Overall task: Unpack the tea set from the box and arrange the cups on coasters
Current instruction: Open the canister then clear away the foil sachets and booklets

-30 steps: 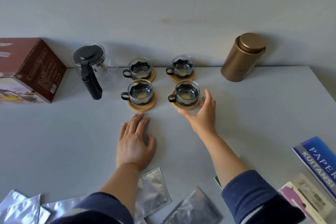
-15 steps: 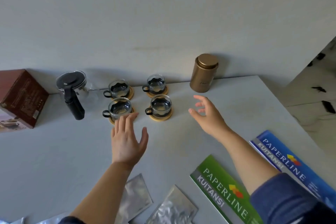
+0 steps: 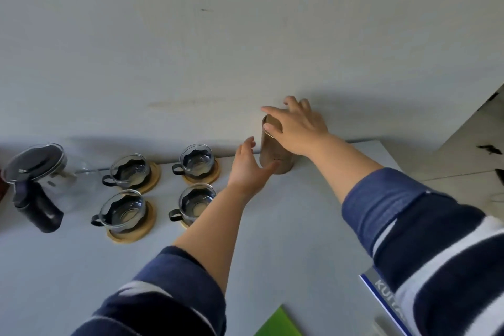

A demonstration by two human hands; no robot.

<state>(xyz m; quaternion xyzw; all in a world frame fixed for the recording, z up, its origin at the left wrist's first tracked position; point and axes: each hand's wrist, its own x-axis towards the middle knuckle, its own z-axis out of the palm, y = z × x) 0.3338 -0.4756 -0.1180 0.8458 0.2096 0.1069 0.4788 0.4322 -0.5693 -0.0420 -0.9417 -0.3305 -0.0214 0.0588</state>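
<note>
My right hand (image 3: pixel 297 128) covers the lid of the bronze canister (image 3: pixel 274 155) at centre right of the frame, fingers spread over its top and seemingly just closing. My left hand (image 3: pixel 246 169) cups open against its lower side, holding nothing yet. It looks stiff, smooth metal, likely slippery, so I would grip the body low and steady the lid. The four glass cups (image 3: pixel 196 159), fragile, sit on wooden coasters (image 3: pixel 152 177) at centre left, beside the teapot (image 3: pixel 35 172) on the counter (image 3: pixel 300 240).

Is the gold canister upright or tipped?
Upright. The gold canister stands on its base at the table's back edge, right hand over its lid, left hand at its side.
</note>
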